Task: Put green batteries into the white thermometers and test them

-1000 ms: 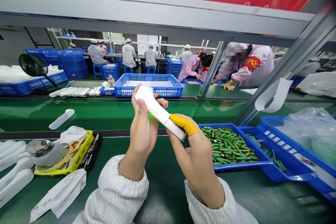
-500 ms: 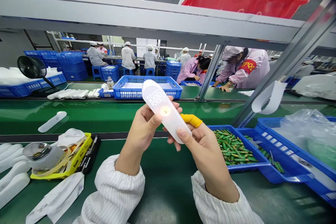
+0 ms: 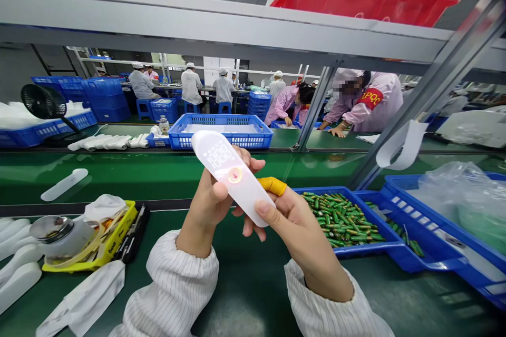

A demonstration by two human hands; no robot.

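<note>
Your left hand (image 3: 209,200) and right hand (image 3: 294,226) clasp a white, lit-up plastic wand-shaped device (image 3: 231,175) | fingers closed around it | display digits blurred

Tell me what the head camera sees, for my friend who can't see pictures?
Two bare hands, left hand and right hand, hold up a white thermometer with lit digits. A blue tray of green batteries sits at right on the green bench.

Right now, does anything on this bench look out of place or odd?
Little stands out. The left hand and right hand hold a lit white device. One similar white piece lies alone on the green belt, apart from the others. Loose green batteries lie jumbled in the blue tray.
</note>
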